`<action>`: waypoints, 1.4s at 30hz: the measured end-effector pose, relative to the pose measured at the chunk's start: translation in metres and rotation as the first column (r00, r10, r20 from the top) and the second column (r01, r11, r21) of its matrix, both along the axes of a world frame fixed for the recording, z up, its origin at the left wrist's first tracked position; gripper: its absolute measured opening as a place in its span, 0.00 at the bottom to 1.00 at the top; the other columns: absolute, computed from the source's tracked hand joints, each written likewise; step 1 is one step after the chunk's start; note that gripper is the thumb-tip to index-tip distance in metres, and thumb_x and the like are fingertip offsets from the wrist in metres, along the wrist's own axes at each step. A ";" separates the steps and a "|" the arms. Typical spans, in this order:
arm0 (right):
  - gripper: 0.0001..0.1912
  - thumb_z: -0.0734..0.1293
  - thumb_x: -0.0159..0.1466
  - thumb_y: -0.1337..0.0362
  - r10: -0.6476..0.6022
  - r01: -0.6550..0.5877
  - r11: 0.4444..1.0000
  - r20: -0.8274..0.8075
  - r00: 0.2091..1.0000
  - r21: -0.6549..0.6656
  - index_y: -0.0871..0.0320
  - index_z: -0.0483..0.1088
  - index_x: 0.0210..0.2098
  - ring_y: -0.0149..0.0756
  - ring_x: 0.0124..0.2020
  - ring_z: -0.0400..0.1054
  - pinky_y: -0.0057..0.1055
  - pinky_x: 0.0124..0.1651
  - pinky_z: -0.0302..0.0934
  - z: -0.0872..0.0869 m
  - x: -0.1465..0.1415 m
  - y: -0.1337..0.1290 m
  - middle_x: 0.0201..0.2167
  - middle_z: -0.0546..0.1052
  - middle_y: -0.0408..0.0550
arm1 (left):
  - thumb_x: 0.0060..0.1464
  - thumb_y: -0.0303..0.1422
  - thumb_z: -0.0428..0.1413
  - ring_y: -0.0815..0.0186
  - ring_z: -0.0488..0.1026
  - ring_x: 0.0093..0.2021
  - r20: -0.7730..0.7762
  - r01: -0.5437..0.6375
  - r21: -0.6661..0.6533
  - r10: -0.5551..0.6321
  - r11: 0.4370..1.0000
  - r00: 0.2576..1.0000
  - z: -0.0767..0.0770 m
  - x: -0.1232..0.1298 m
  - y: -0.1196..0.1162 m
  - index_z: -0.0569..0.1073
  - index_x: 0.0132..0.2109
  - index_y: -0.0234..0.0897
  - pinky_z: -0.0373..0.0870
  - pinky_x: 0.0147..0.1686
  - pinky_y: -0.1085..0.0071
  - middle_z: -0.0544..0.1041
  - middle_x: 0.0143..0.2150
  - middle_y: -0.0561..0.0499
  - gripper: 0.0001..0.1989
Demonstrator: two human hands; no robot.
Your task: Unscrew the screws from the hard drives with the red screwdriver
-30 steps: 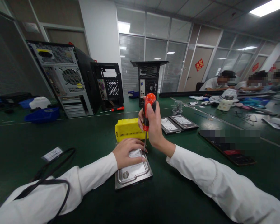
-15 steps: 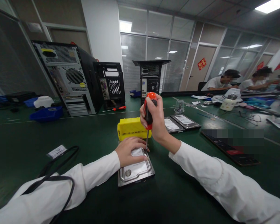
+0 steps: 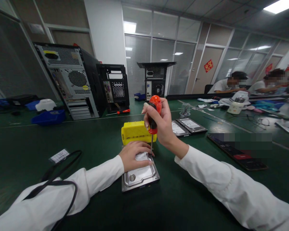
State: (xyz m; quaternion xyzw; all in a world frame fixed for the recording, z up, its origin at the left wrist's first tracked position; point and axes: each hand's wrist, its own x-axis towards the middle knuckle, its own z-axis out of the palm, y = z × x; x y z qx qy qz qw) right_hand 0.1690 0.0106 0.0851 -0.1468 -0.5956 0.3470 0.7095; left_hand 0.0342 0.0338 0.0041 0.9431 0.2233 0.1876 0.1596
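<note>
A silver hard drive (image 3: 143, 178) lies on the green tabletop in front of me. Across its far part rests my left hand (image 3: 136, 156), holding it down with thumb and fingers spread over the top. My right hand (image 3: 162, 120) is closed round the red and black handle of a screwdriver (image 3: 154, 100). The screwdriver stands almost upright, its shaft reaching down to the drive's far right corner beside my left fingertips. Whatever lies under the tip is too small to make out. Just behind the drive is a yellow plastic bin (image 3: 135, 131), partly covered by my hands.
Two more hard drives (image 3: 191, 124) lie behind my right wrist. A phone (image 3: 238, 152) is on the right. Computer cases (image 3: 77, 77) stand at the back, with another screwdriver (image 3: 123, 111) nearby. A black cable (image 3: 73, 184) loops over my left sleeve. Co-workers (image 3: 227, 85) sit far right.
My right hand has turned on the screwdriver handle, its thumb and fingers shifting round to the left. The left hand and the hard drive have stayed put.
</note>
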 end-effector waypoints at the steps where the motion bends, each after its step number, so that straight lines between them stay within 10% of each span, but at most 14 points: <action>1: 0.15 0.66 0.59 0.61 -0.018 0.018 1.000 0.002 1.000 -0.020 0.54 0.53 0.36 0.20 0.15 0.57 0.19 0.16 0.51 0.000 0.000 -0.001 0.23 0.65 0.34 | 0.51 0.44 0.58 0.55 0.67 0.52 0.000 0.001 -0.002 -0.001 1.000 1.000 0.000 0.000 0.000 0.75 0.45 0.44 0.60 0.52 0.56 0.73 0.49 0.48 0.16; 10: 0.14 0.55 0.66 0.54 0.025 -0.024 0.998 0.014 1.000 -0.060 0.55 0.62 0.45 0.20 0.17 0.55 0.21 0.19 0.51 0.004 -0.001 -0.006 0.26 0.64 0.40 | 0.51 0.45 0.57 0.55 0.67 0.52 -0.017 -0.012 0.006 0.012 1.000 1.000 0.001 0.000 -0.001 0.76 0.44 0.44 0.60 0.52 0.57 0.73 0.50 0.49 0.16; 18: 0.13 0.65 0.60 0.60 0.039 -0.039 0.999 0.001 0.999 -0.035 0.55 0.55 0.36 0.23 0.20 0.63 0.23 0.26 0.62 0.004 -0.001 -0.002 0.22 0.65 0.35 | 0.51 0.46 0.57 0.54 0.67 0.52 -0.016 -0.005 0.000 0.005 1.000 1.000 0.000 -0.001 0.000 0.76 0.45 0.44 0.61 0.52 0.57 0.73 0.50 0.48 0.16; 31: 0.16 0.55 0.65 0.51 0.106 -0.104 0.993 0.034 0.994 -0.053 0.55 0.64 0.40 0.21 0.16 0.53 0.21 0.16 0.48 0.009 -0.002 -0.010 0.24 0.62 0.39 | 0.52 0.45 0.56 0.55 0.67 0.52 -0.021 0.001 0.013 -0.001 1.000 1.000 0.001 0.000 -0.002 0.75 0.45 0.44 0.60 0.52 0.57 0.73 0.50 0.48 0.16; 42: 0.16 0.67 0.58 0.60 0.041 -0.039 0.998 0.060 0.997 -0.043 0.55 0.52 0.33 0.20 0.15 0.59 0.18 0.17 0.55 0.011 0.000 -0.007 0.23 0.67 0.34 | 0.52 0.45 0.56 0.54 0.66 0.53 -0.031 -0.001 0.010 0.001 1.000 1.000 0.001 -0.001 -0.002 0.75 0.45 0.44 0.60 0.52 0.57 0.73 0.50 0.48 0.16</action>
